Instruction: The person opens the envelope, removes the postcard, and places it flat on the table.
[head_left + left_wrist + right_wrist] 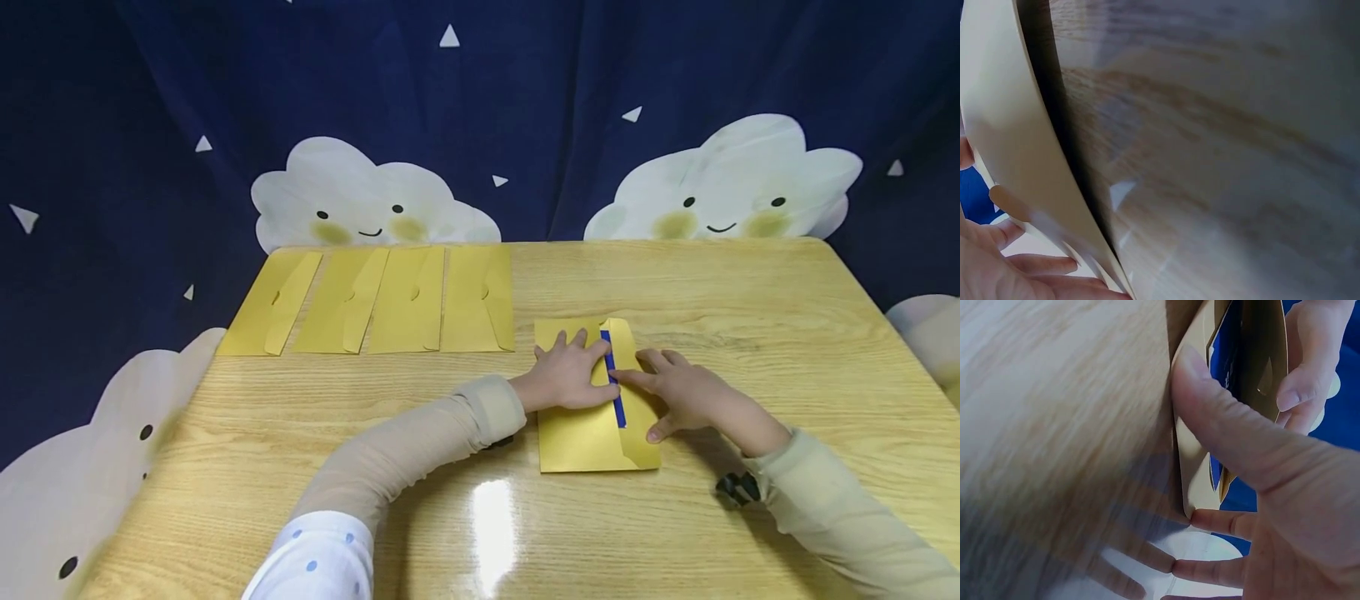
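Observation:
A yellow paper envelope (573,446) lies on the table with its flap (640,408) unfolded to the right. A flat blue item (620,412) shows as a strip at its mouth; small light marks appear on it in the right wrist view, and the rest is hidden inside. My left hand (567,374) rests spread on the envelope's body, its thumb and forefinger at the mouth edge. From the right, my right hand (686,394) reaches over the flap, forefinger extended to the blue item. In the right wrist view its thumb (1200,375) touches the flap.
Several similar yellow envelopes (477,300) lie in a row at the table's back left, flaps folded over. The wooden table (720,292) meets a dark blue curtain (540,108) printed with clouds and triangles.

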`<action>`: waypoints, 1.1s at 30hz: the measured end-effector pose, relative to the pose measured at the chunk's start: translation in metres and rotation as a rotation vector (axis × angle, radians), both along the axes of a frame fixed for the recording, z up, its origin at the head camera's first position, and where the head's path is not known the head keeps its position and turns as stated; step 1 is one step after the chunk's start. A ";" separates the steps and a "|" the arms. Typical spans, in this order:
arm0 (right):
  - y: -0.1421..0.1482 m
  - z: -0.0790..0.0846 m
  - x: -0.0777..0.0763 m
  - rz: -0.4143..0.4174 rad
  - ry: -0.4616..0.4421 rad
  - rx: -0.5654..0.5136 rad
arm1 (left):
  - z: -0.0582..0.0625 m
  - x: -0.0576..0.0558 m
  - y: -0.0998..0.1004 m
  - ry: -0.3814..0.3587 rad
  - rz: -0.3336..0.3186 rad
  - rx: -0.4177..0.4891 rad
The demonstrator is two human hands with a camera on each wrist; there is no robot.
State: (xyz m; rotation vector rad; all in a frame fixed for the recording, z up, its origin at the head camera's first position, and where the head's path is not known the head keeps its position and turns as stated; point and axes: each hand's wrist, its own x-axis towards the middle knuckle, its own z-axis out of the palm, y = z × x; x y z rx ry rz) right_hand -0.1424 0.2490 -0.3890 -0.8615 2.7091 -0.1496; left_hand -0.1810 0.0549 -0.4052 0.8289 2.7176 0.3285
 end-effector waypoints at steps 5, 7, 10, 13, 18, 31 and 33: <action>-0.001 0.001 0.000 0.004 -0.004 0.014 | 0.001 0.001 0.001 -0.002 -0.008 -0.005; -0.001 0.000 0.000 0.015 0.008 0.025 | 0.001 0.001 0.001 -0.002 -0.011 -0.005; -0.001 -0.001 -0.001 0.028 0.024 0.047 | 0.001 0.001 0.001 -0.003 -0.009 -0.004; -0.002 -0.001 -0.001 0.029 0.028 0.060 | 0.001 0.001 0.000 -0.006 -0.006 -0.005; -0.004 0.000 -0.002 0.027 0.030 0.051 | -0.001 0.000 0.000 -0.007 -0.004 -0.010; 0.000 -0.002 0.000 0.031 0.049 0.022 | -0.003 -0.001 0.001 0.006 -0.003 0.021; 0.001 -0.003 0.000 0.032 0.048 0.010 | -0.003 -0.001 0.000 0.004 -0.001 0.020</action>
